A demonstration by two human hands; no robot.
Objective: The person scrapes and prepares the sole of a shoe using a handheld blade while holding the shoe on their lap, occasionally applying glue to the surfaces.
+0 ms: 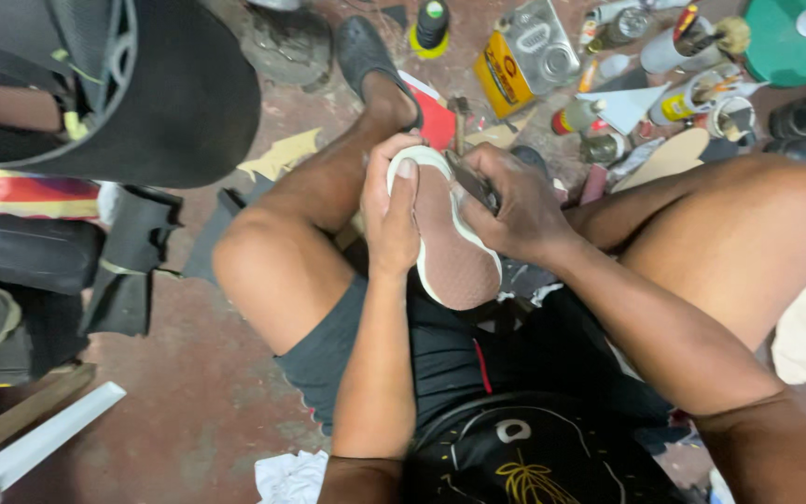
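Both hands meet on a shoe (454,247) held sole-up between the seated person's bare knees. Left hand (392,217) wraps the shoe's near side, fingers curled round the white edge and the thumb lying flat along the rim at the toe. Right hand (515,210) is closed on a dark, narrow tool (471,179), pressing it against the white rim on the other side of the brownish, textured sole. From where I stand, the biggest thing about is a black round seat (179,103) off to the person's left, with dark scraps of sheet (132,261) on the reddish floor (198,401) beneath it. A green disc (781,47) sits at the far right corner. Ahead of the knees lies a clutter: a yellow tin (501,79), a clear plastic pack (548,42) beside it, white cups (669,47) stuffed with brushes, small bottles (576,117), and a tan insole cut-out (673,157). A white cloth (291,476) lies crumpled near the person's lap.
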